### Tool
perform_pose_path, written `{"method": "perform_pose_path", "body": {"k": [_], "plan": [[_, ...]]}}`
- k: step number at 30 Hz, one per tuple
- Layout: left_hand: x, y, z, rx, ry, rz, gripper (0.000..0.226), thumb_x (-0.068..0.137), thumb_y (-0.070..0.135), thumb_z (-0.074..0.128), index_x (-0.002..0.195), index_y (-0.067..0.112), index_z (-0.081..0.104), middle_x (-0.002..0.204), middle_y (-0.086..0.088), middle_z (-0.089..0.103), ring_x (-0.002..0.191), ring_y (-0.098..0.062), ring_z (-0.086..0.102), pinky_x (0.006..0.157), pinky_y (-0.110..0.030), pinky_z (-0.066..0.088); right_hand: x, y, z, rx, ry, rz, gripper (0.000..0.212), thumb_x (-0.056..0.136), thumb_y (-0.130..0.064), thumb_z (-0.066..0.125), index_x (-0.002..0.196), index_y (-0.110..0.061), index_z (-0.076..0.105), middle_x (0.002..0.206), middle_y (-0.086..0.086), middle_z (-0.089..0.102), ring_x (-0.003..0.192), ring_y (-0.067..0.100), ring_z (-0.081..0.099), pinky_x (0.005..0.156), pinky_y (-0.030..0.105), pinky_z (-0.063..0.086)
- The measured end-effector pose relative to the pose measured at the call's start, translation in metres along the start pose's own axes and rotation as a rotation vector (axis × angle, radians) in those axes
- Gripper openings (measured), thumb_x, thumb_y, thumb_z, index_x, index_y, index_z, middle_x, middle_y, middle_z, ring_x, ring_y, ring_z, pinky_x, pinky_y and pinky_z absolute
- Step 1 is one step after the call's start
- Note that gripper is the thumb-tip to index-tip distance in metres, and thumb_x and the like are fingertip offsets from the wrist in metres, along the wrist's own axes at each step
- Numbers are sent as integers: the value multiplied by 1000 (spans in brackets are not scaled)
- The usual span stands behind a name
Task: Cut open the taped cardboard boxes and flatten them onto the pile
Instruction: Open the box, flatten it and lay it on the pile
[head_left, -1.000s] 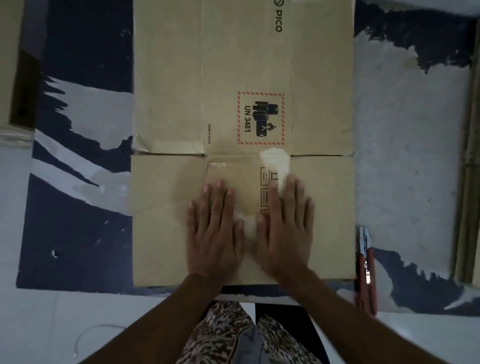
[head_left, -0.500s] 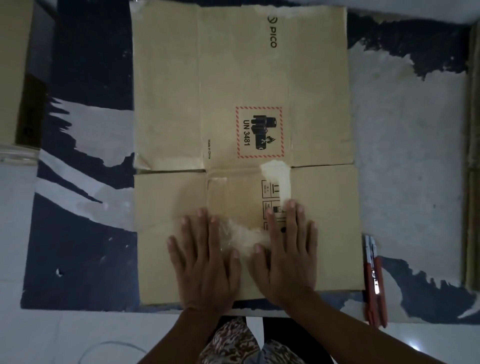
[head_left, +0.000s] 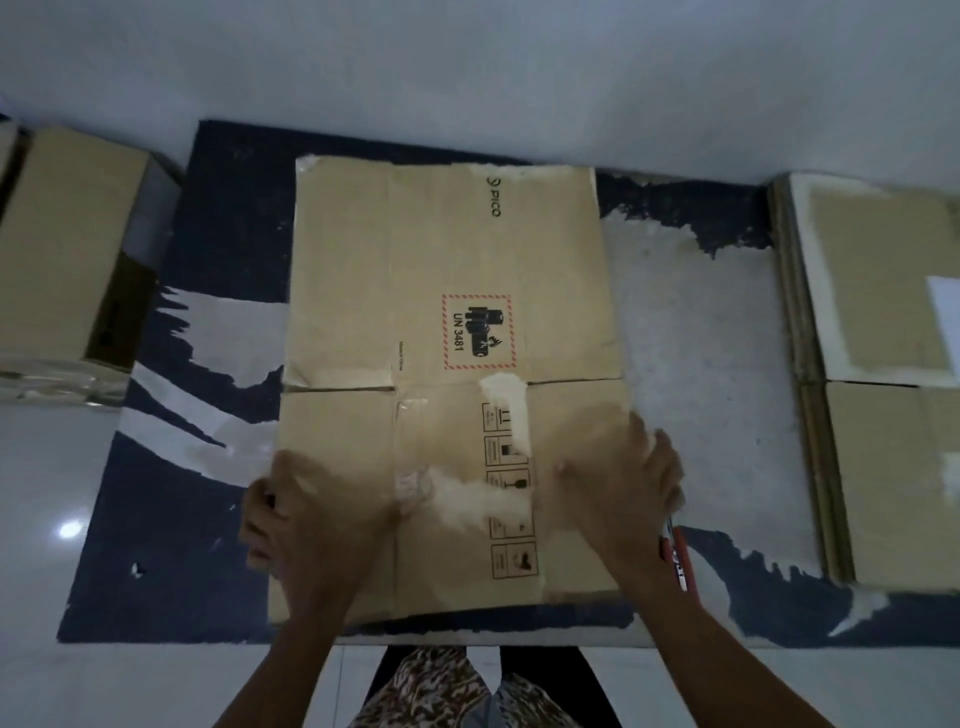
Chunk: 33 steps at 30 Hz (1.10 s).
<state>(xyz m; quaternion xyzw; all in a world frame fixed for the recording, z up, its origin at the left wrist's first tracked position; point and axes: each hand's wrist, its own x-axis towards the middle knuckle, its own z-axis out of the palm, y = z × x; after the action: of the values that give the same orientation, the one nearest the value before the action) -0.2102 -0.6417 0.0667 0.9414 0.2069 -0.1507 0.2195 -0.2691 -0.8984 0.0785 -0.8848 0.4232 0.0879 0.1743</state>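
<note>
1. Flattened cardboard box lies on the dark mat, long axis running away from the person.
2. Flattened pile sits well right; right hand nearer.
3. Hands apart: left hand grips the near-left edge; right hand blurred at the right edge, grip unclear.

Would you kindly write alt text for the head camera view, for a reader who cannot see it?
Two hands, left hand and right hand, grasp the side edges of a flattened cardboard box lying on a worn dark mat. A red box cutter lies by the right hand; flattened cardboard is piled further right.
</note>
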Motion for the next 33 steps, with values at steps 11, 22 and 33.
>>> {"method": "perform_pose_path", "body": {"k": [11, 22, 33], "plan": [[53, 5, -56, -419, -249, -12, 32, 84, 35, 77, 97, 7, 66, 93, -11, 69, 81, -29, 65, 78, -50, 57, 43, -11, -31, 426, -246, 218, 65, 75, -29, 84, 129, -8, 54, 127, 8, 60, 111, 26, 59, 93, 35, 52], [-4, 49, -92, -618, -20, 240, 12, 90, 18, 69, 94, 8, 65, 86, -4, 66, 79, -21, 61, 66, -34, 48, 19, -4, -104, 538, 64, -15, 20, 94, -15, 60, 111, -4, 62, 103, 4, 60, 93, 19, 55, 78, 24, 38], [-158, 140, -45, -728, -45, 350, 8, 83, 13, 73, 80, 8, 67, 77, -12, 68, 70, -29, 61, 62, -35, 47, 4, 174, -205, 743, 199, 33, 10, 87, -11, 60, 94, -6, 64, 87, 5, 67, 80, 23, 63, 67, 30, 48]]}}
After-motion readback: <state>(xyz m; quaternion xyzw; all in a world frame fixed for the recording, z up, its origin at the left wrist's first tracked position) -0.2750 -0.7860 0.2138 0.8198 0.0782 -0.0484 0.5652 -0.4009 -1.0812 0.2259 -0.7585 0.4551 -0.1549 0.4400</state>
